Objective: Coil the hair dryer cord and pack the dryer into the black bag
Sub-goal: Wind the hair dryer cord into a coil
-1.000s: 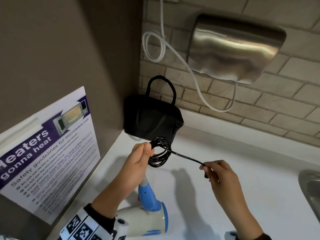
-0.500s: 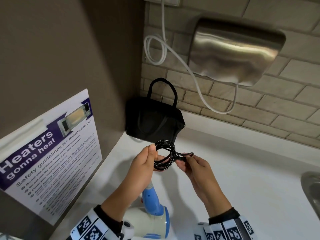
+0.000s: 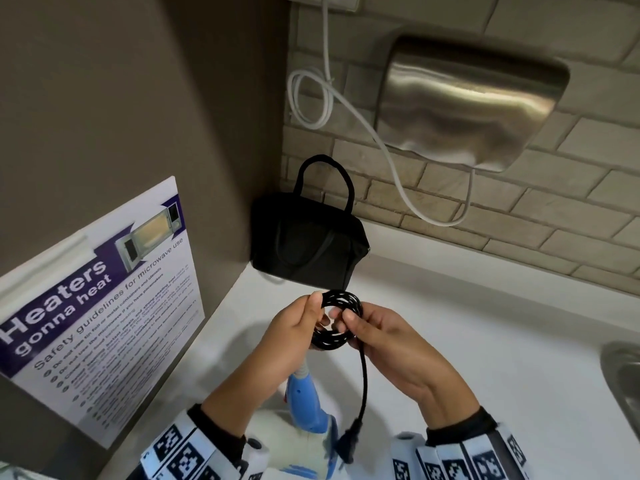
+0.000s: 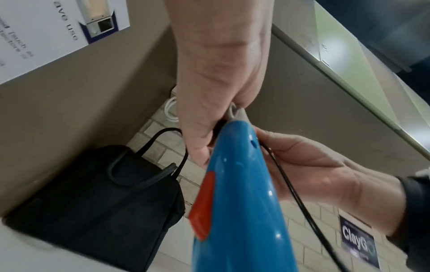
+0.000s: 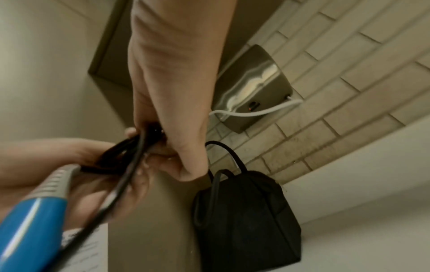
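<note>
A black cord coil (image 3: 337, 318) is held above the white counter by both hands. My left hand (image 3: 294, 336) grips its left side, and my right hand (image 3: 377, 332) pinches its right side. The loose cord end (image 3: 363, 379) hangs down to the plug (image 3: 349, 441). The blue and white hair dryer (image 3: 310, 420) hangs below the coil, with its blue handle (image 4: 235, 202) close in the left wrist view. The black bag (image 3: 306, 249) stands in the corner behind the hands, its handles upright. I cannot tell whether the bag's top is open.
A steel hand dryer (image 3: 467, 105) with a white cable (image 3: 346, 109) hangs on the brick wall above the counter (image 3: 467, 341). A microwave safety poster (image 3: 90, 306) is fixed to the left wall. A sink rim (image 3: 623, 375) shows at the right edge.
My right hand, which held the cord stretched out to the right, has come in to the coil. The last length now hangs down with the plug at its end.
</note>
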Available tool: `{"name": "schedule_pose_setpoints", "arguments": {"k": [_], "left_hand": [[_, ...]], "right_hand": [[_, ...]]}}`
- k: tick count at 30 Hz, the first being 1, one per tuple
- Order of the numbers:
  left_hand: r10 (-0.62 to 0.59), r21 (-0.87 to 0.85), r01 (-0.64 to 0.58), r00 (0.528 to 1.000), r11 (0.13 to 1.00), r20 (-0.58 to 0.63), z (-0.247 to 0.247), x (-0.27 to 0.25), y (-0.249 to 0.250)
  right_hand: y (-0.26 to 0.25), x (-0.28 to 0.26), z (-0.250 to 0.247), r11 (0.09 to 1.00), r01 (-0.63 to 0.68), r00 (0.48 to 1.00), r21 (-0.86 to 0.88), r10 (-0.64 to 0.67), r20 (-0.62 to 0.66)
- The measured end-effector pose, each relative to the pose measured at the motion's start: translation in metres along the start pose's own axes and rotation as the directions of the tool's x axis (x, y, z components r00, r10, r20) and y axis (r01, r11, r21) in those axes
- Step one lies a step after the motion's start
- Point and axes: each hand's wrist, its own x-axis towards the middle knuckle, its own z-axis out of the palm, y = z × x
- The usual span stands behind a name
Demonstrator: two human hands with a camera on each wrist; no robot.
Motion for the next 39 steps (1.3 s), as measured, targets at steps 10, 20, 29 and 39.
{"name": "schedule_pose_setpoints", "arguments": {"k": [10, 20, 29, 39], "left_hand": [[0.06, -0.358, 0.054, 0.952, 0.932, 0.299, -0.008, -0.006, 0.008], [0.143, 0.084, -0.144, 0.99, 0.986, 0.019, -0.001, -0.006, 0.006], [0.131, 0.109, -0.123, 0.989, 0.986, -0.075, 0.009, -0.004, 0.004], [0.061, -0.095, -0.068, 0.996, 0.993, -0.071, 0.0, -0.005, 0.013]], "right_hand": [[-0.012, 0.009, 0.004, 0.899, 0.002, 0.999, 0.438, -0.024, 0.046], [-0.018, -0.001, 0.013, 0.991, 0.02, 0.998, 0.132, -0.013, -0.054], [-0.017, -0.02, 0.008, 0.883, -0.043, 0.992, -0.467, -0.016, -0.122], [0.037, -0.008, -0.046, 0.298, -0.234, 0.935, -0.925, -0.194, -0.299]]}}
